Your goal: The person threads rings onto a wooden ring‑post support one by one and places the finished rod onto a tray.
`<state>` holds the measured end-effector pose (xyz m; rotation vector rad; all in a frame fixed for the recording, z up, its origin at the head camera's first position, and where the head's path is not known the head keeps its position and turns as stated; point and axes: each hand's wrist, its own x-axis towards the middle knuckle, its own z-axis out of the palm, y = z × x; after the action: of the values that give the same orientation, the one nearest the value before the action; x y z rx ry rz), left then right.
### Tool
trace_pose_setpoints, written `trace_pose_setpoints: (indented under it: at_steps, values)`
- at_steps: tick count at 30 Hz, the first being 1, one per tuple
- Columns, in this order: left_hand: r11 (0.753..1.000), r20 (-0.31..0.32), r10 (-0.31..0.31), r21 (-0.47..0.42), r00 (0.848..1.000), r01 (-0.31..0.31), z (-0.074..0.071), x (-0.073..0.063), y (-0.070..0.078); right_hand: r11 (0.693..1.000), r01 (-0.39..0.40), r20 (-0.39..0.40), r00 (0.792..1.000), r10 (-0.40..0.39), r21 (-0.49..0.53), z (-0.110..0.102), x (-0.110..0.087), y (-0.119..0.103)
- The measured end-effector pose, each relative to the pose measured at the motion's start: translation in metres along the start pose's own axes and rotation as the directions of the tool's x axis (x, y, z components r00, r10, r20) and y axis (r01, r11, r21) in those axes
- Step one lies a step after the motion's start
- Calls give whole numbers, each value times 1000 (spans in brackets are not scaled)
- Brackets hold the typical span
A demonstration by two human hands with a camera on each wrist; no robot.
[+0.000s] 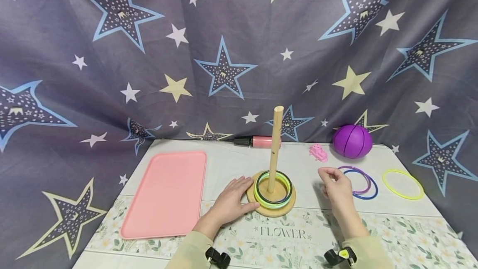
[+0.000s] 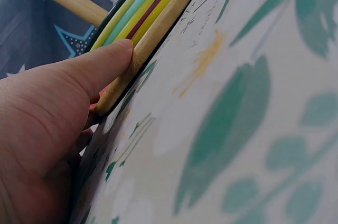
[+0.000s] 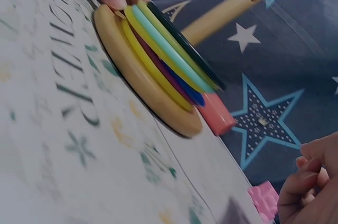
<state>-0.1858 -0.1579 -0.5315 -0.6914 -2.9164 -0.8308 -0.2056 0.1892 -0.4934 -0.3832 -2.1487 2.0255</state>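
A wooden peg (image 1: 275,148) stands upright on a round wooden base (image 1: 274,212). Several stacked rings (image 1: 281,205) in yellow, green, aqua, blue, dark red and black lie around its foot. My left hand (image 1: 230,202) touches the left side of the base, fingers fairly straight, thumb (image 2: 108,57) along the edge beside the rings. Raised over the table to the right of the peg, my right hand (image 1: 337,188) has curled fingers, thumb and forefinger tips together; nothing shows between them. Just beyond it lie a purple ring (image 1: 369,185) and a blue ring (image 1: 375,194), overlapping.
A yellow ring (image 1: 404,196) lies farther right. At the back are a purple ball (image 1: 352,141), a small pink toy (image 1: 318,152) and a red-and-black pump-like cylinder (image 1: 261,142). A pink tray (image 1: 168,194) occupies the left. Behind everything hangs a star-patterned curtain (image 1: 239,24).
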Motion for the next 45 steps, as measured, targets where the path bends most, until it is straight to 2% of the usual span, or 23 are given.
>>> trace_pose_setpoints:
  at_steps: [9,22,28,33,39,45]
  values:
    - [1000,2,-5,-8,1000,5,-1,0,2,1000,1,-87,996,-2,-8,-26,8,-2]
    - [1000,5,-2,-13,1000,3,-1,0,2,995,-26,-245,968,50,100,-65,22,5]
    - [1000,3,-3,-18,1000,3,-1,0,2,997,-28,-283,958,45,66,-81,26,10]
    - [1000,1,-2,-20,1000,2,-1,0,2,995,-45,-309,948,69,85,-92,31,15]
    - [1000,-1,-3,-21,1000,3,-2,0,2,997,-69,-337,940,59,-17,-106,34,21]
    - [1000,-2,-7,-15,1000,7,-1,-1,2,995,-97,-366,927,82,-22,-116,36,25]
